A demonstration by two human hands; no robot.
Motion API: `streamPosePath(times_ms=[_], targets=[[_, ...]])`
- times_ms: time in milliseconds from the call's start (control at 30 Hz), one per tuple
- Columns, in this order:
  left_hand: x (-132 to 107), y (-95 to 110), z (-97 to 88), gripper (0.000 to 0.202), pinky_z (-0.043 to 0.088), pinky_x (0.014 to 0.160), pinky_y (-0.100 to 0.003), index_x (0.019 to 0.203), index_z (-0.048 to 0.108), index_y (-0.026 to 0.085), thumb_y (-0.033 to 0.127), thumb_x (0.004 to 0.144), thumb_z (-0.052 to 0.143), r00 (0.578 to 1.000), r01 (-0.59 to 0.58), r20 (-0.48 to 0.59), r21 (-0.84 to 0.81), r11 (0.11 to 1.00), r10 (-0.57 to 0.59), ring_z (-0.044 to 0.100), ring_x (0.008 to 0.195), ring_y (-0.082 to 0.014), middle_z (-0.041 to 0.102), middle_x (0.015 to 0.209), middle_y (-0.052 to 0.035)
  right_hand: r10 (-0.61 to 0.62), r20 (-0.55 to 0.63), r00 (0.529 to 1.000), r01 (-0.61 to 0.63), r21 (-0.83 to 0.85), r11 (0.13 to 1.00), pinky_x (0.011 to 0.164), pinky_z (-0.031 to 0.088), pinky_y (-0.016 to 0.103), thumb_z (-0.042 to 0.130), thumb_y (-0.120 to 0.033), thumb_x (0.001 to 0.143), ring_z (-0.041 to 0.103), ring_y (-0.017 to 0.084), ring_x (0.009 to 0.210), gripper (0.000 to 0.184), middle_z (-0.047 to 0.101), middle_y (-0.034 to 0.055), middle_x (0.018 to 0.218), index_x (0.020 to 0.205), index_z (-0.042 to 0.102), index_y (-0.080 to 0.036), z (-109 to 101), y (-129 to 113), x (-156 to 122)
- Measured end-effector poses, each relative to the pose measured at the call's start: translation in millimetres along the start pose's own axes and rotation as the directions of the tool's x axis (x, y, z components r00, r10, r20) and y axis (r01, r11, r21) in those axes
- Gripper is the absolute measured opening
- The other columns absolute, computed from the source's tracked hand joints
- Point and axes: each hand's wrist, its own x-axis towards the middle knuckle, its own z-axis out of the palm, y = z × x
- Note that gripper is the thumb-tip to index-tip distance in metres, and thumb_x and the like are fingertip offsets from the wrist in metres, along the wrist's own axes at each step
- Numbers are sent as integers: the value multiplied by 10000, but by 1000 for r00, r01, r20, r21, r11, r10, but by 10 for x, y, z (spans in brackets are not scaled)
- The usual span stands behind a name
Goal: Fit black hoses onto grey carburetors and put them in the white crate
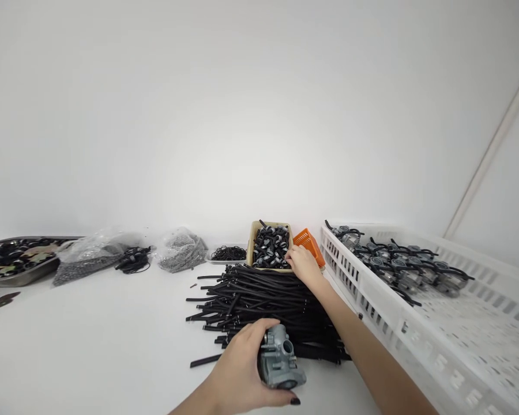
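Note:
My left hand (246, 363) is wrapped round a grey metal carburetor (281, 357), low in the middle of the view, with its round bore facing up and to the right. My right hand (303, 264) reaches forward to the right rim of a yellowish bin (249, 248). Small black and silver parts (270, 245) fill that bin. The right fingers are curled together at its edge, and what they pinch, if anything, is hidden. Beneath the right forearm and just beyond the carburetor lies a broad pile of black rubber hoses (263, 300).
A white crate (415, 328) on the right holds several carburetors with hoses (406, 265). An orange basket (310, 245) leans beside the bin. Leftward along the wall are a dish of black rings (228, 253), plastic bags of small parts (181, 251) and a metal tray (30, 276).

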Motion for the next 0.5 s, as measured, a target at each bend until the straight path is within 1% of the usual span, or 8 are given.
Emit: streamPosePath(times_ms=[100,200,233,300,367,433,500], targets=[[-10,25,6,853,500,979,-445,1235,494,253,391,479,864,998,-39,-40,-23,999,38,625,1090,-312,650,1197,-89,-2,7,1000,2,11,1000,888,441,339,552,-116,941,573,249,1017,180,662,115,1061,978,721,-164,9,19,-25],[-15,37,14,801,522,920,-412,1201,490,268,380,493,847,991,-116,-70,15,993,117,650,1018,-293,670,1123,-66,-9,13,1000,8,31,999,900,436,343,622,-140,911,555,258,1047,168,655,96,1083,1044,706,-198,17,25,-39],[-17,40,15,796,528,901,-404,1195,484,273,379,494,845,988,-135,-73,26,991,136,655,1001,-289,672,1108,-62,-11,10,1000,11,40,999,893,438,342,636,-147,904,554,260,1046,159,657,90,1072,1032,709,-206,19,23,-38],[-18,43,15,791,540,851,-387,1182,474,275,375,491,844,985,-155,-70,34,987,157,663,957,-278,675,1074,-55,-21,-1,1000,21,67,998,878,443,337,637,-153,903,564,256,1017,105,665,84,1016,941,721,-205,22,17,-31],[-16,42,14,790,546,824,-376,1175,465,270,366,489,845,984,-164,-61,30,986,165,666,933,-267,675,1053,-51,-34,-24,999,36,107,994,880,448,334,618,-145,909,577,247,983,120,671,81,961,856,713,-195,25,16,-19],[-13,35,14,792,547,821,-365,1179,460,267,356,491,843,982,-176,-64,21,984,177,669,923,-257,676,1046,-47,-32,-61,998,41,164,986,906,450,341,579,-137,924,587,243,980,143,674,88,962,854,695,-181,29,26,-12],[-14,25,17,784,547,814,-345,1183,465,268,345,496,836,978,-192,-78,-4,981,191,675,905,-240,680,1037,-37,0,-103,995,24,238,971,941,451,357,526,-137,940,592,245,1015,149,669,109,1015,904,669,-165,32,49,-13]])
